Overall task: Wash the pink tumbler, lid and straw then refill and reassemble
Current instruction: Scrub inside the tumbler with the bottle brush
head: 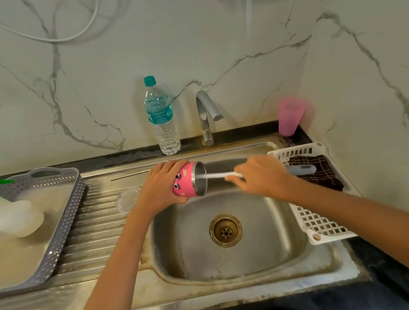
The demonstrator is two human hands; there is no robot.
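**Sideways over the sink, pink tumbler met the brush**

At far left, a white spray bottle [14,217] with a green trigger lay on its side in a grey perforated tray [63,222] on the steel drainboard. Right of the tray, a clear round lid [127,198] rested flat on the ribbed drainboard, and a thin metal straw [129,175] lay along the back edge just beyond it. The person's left hand [161,185] grasped the pink tumbler [184,181], fingers wrapped over its base and side. It held the tumbler on its side above the back left corner of the sink [260,250], with the steel-rimmed mouth facing right. A capped water bottle [162,118] stood upright against the marble wall behind, beside the chrome tap [206,113]. A long-handled brush [216,176] reached into the tumbler's mouth, its head hidden inside. The right hand [259,176] gripped the white shaft, fingers curled around it, while the grey handle end stuck out to the right. In the back right corner stood a translucent pink cup [289,117]. A white slotted basket [315,223] sat at the sink's right edge, with a dark checked cloth [320,172] in it.
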